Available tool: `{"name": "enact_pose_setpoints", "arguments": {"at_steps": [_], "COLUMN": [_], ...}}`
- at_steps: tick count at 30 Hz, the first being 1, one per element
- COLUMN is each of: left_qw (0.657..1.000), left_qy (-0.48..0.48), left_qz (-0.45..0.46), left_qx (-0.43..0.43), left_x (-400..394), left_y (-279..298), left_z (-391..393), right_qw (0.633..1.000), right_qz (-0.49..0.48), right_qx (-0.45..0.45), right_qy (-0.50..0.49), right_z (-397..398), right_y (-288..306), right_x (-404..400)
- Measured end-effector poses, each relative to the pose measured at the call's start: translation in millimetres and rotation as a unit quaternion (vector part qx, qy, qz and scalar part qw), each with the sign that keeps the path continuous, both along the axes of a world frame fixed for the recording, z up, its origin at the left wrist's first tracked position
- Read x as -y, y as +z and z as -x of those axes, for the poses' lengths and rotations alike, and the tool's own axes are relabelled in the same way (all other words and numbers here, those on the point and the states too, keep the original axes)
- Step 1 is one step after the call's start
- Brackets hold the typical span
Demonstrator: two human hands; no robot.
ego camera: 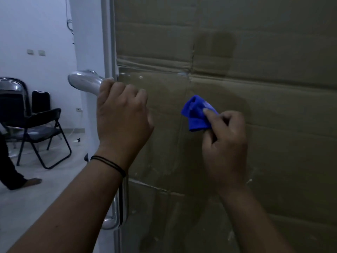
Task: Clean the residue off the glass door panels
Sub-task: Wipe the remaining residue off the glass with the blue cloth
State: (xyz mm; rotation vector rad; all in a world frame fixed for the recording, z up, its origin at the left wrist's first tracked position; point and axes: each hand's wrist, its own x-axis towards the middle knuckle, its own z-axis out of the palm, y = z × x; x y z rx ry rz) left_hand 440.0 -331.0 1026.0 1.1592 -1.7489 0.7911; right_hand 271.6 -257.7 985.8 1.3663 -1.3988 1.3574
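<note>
While working from the left edge across: folding chairs [34,123] standing at lower left, well apart from the door, and beside them a person's leg [11,172] crossing the floor. Moving to the centre-left — left hand [122,115] steadying the chrome door handle [85,82], fingers curled over its top end. Right of centre, right hand [225,143] pinching a bunched blue cloth [197,115] between thumb and fingertips, holding it at or just off the glass door panel [164,161]; contact impossible to confirm. Behind the glass, brown cardboard [255,52] filling the right of the frame. Judging progress — pale flecks and smears remaining along the lower centre and lower right, so apparently mid-task, with much wiping left.
</note>
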Motion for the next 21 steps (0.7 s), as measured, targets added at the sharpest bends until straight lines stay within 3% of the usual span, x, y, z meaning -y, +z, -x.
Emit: {"name": "enact_pose_setpoints", "arguments": {"at_steps": [5,9,12,16,19,21], "left_qw": [1.0,1.0,1.0,1.0,1.0,1.0], "left_qy": [0.002,0.0,0.002,-0.003,-0.008,-0.013], "left_qz": [0.001,-0.007,-0.002,0.006,0.01,0.012], "left_qx": [-0.002,-0.006,-0.012,-0.014,-0.019,-0.022], "left_x": [0,0,0,0,1,0], "left_y": [-2,-2,-2,-3,-4,-4], "left_z": [0,2,2,1,1,2], "right_qw": [0.991,0.964,0.953,0.988,0.998,0.994], "right_qz": [-0.131,-0.258,-0.299,-0.133,-0.021,0.001], "right_qx": [-0.013,-0.057,-0.003,0.041,0.052,0.084], "right_qy": [-0.003,0.017,0.043,0.066,-0.019,-0.069], "right_z": [0,-25,-32,-20,10,30], "right_y": [-46,-97,-98,-57,-26,-18], "right_x": [13,20,17,-9,-27,-33]}}
